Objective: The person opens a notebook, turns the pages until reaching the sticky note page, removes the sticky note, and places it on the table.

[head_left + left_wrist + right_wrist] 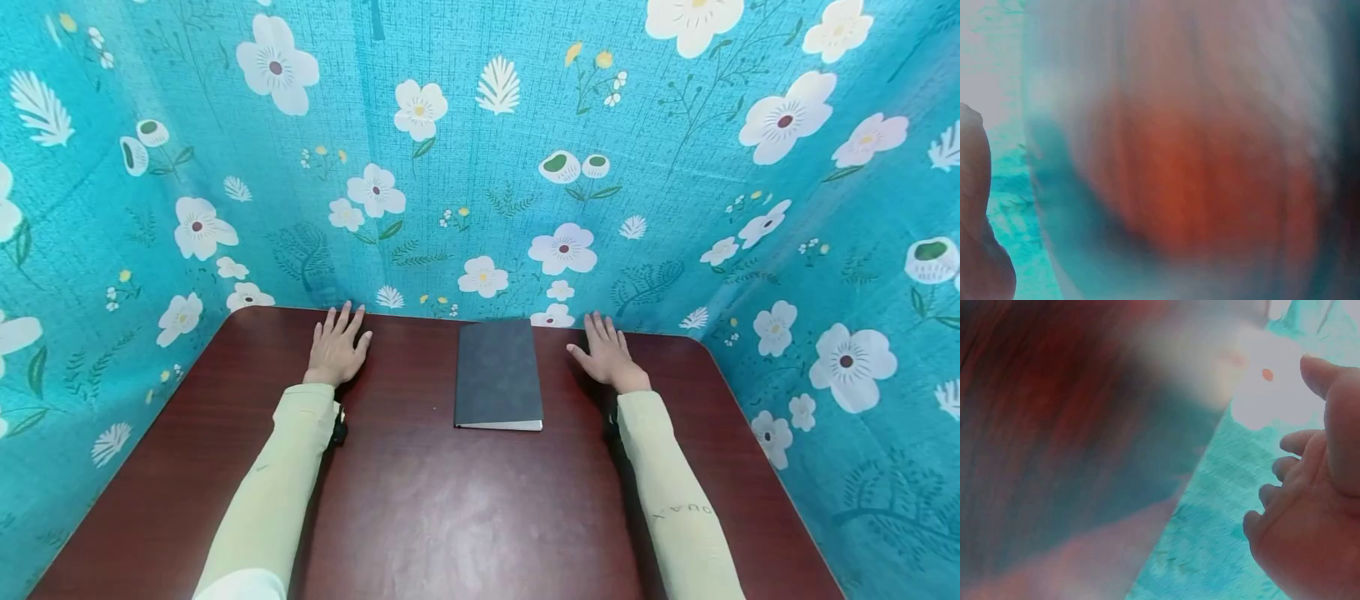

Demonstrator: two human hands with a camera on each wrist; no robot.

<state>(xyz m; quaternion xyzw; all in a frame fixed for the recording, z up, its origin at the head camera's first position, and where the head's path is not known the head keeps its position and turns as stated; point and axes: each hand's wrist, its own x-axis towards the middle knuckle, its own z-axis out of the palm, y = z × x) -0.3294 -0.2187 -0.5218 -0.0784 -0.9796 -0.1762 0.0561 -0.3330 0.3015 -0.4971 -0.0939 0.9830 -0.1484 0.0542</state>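
Note:
A dark grey, thin-covered notebook lies near the table's far edge, its pale page edges showing along the near side. To its left, my left hand rests on the table with fingers spread and pointing at the far edge. My right hand is on the other side of the notebook, fingers extended toward the same edge, thumb pointing toward the notebook. Both hands hold nothing and are apart from the notebook. In the right wrist view the palm of the right hand shows; in the left wrist view only part of the left hand appears.
The glossy dark red-brown table has rounded far corners. A turquoise flowered curtain hangs behind it and along both sides. Light sleeves cover both forearms, and a small black device sits at the left wrist.

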